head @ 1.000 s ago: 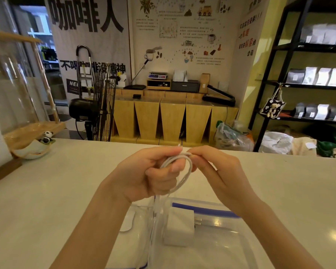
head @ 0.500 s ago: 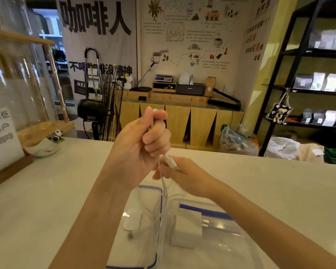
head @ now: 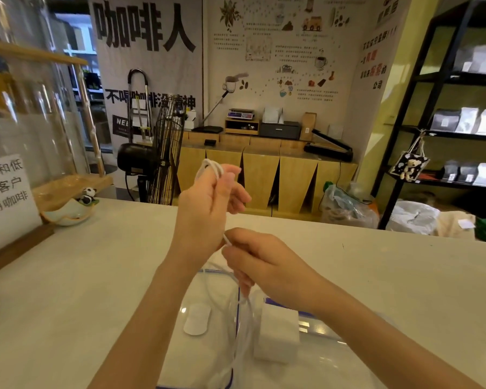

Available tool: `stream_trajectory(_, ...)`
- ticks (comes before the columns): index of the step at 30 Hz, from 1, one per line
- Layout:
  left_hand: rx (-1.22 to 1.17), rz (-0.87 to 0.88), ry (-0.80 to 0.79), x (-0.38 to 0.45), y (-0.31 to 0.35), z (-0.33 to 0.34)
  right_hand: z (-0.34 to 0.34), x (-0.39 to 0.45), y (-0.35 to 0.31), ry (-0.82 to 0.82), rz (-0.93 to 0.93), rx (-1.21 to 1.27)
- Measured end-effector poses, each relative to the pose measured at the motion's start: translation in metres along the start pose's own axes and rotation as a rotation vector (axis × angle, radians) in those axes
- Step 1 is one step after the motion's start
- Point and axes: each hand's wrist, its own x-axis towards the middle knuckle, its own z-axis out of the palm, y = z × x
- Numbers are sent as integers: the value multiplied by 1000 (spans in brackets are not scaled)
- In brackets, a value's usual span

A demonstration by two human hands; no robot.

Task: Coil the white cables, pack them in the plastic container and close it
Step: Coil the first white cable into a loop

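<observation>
My left hand point(head: 208, 203) is raised above the counter, pinching loops of a white cable point(head: 209, 167) at its fingertips. Below it my right hand point(head: 260, 265) grips the same cable lower down, with a white end sticking out beside the thumb. The rest of the cable hangs into the clear plastic container point(head: 334, 363) with blue trim, which stands open under my hands. A white charger block point(head: 278, 332) sits inside it. The clear lid point(head: 208, 346) lies to the left with a small white oval piece point(head: 197, 322) on it.
The white counter point(head: 96, 276) stretches left and right. A panda figure in a bowl point(head: 73, 210) and a paper sign point(head: 6, 189) stand at the far left edge. A black fan point(head: 157, 161) and wooden cabinets are behind the counter.
From both hands pinching a loop together, my left hand has lifted with the loops while my right hand dropped along the cable. The left fingers are looser now than half a second ago.
</observation>
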Motion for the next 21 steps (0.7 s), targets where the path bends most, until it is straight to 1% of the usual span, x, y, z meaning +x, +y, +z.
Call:
stream_trajectory(1,131,40,-39,0,1,-1,-1,2,-1,38,-22,-31)
stream_trajectory(3,375,35,-129,1,1,-6,-3,6,-3,100,-72,-101)
stream_trajectory(4,447,0,-164,1,1,-10,-4,8,-4,124,-105,-130)
stream_trajectory(6,435,-84,-216,0,2,-18,-4,12,-7,165,-188,-225)
stream_trajectory(9,251,-200,-276,2,8,-30,-9,15,-15,227,-341,-381)
stream_trajectory(12,-25,-341,-379,5,16,-36,-20,15,-28,326,-454,-429)
stream_trajectory(14,-232,-389,-426,5,21,-38,-28,15,-35,385,-514,-454)
stream_trajectory(16,-431,-388,-457,4,23,-38,-37,15,-41,443,-523,-449)
stream_trajectory(18,-547,-386,-474,4,22,-35,-48,15,-45,468,-505,-443)
stream_trajectory(21,-647,-415,-512,4,19,-30,-61,14,-47,383,-484,-519)
